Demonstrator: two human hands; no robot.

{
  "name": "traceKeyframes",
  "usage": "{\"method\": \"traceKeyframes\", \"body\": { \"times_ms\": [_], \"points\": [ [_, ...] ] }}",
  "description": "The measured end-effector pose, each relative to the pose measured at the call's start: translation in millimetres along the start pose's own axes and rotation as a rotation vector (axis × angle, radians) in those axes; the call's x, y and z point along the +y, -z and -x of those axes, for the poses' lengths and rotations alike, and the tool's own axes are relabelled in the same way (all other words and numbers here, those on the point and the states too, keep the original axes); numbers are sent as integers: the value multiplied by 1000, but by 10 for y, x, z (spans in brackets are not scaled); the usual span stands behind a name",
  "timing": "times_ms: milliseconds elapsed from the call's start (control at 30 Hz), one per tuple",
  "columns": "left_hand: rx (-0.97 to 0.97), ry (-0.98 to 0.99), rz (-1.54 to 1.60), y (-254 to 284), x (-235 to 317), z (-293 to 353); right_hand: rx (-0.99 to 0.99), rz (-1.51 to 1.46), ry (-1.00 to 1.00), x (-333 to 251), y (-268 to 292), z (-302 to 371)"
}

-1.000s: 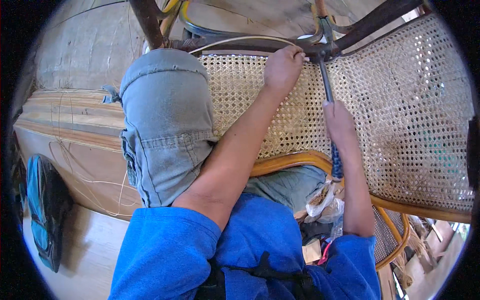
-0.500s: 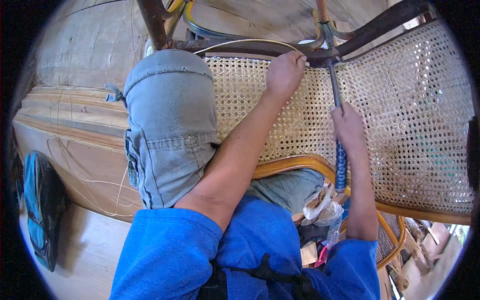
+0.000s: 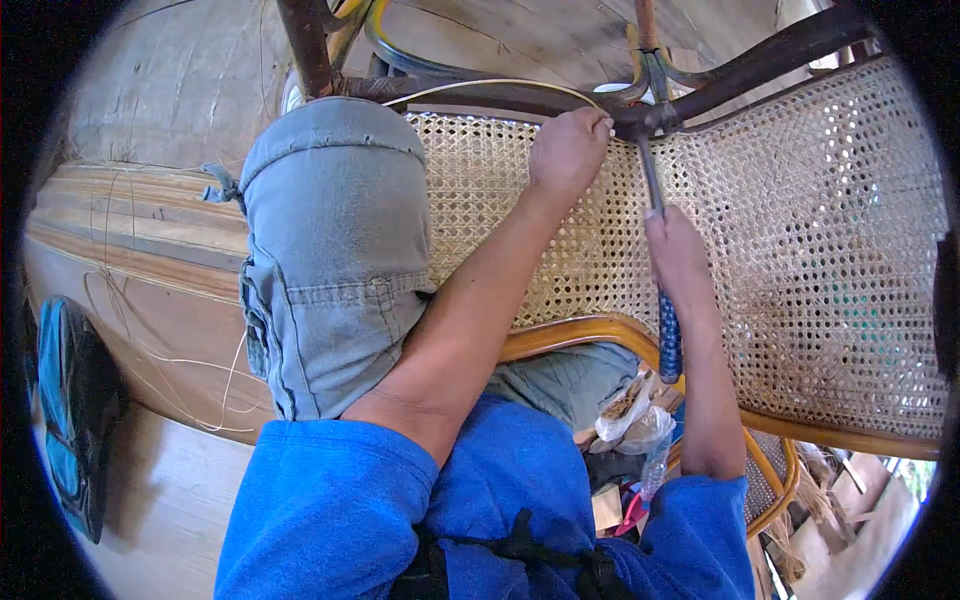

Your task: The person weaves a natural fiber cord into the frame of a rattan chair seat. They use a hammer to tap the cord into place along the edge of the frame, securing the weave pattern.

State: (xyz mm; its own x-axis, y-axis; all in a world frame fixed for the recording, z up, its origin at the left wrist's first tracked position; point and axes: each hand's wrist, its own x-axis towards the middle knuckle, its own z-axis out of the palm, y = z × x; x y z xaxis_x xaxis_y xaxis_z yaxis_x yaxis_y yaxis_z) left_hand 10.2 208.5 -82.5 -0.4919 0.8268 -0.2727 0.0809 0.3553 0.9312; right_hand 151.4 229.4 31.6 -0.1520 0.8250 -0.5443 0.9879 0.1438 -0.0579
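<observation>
**Hands and hammer at the rim of a woven cane chair panel**

The honey-coloured woven cane panel with an open lattice weave fills the field from 12 to 4 o'clock, bounded above by a dark brown curved wooden frame rail and below by a glossy orange-brown bent rattan rim. At 9 to 10 o'clock the person's raised knee in pale grey-blue denim shorts overlaps the left edge of the panel. The bright blue shirt sleeves occupy 5 to 7 o'clock. A pale wooden plank floor lies at 8 o'clock, with a blue and black bag at its far left edge.

The left hand, at 12 o'clock, is clenched on the top edge of the panel where it meets the frame rail, its fingers pinching a thin pale cane strand that arcs leftward along the rail. The right hand, near 1 o'clock just right of centre, is closed around the hammer with a grey metal shaft and blue ribbed grip. The grip projects below the fist toward the rattan rim; the shaft rises to the head, which meets the frame rail just right of the left hand. A crumpled clear plastic bag lies at 5 o'clock beneath the rim.
</observation>
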Motion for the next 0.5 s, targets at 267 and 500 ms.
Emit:
{"method": "traceKeyframes", "body": {
  "times_ms": [267,500],
  "points": [
    [30,-17,28,-26,-25,5,31,2,27,-96,56,71],
    [20,1,1,-35,-1,-13,74,-21,11,-108,40,80]
  ]
}}
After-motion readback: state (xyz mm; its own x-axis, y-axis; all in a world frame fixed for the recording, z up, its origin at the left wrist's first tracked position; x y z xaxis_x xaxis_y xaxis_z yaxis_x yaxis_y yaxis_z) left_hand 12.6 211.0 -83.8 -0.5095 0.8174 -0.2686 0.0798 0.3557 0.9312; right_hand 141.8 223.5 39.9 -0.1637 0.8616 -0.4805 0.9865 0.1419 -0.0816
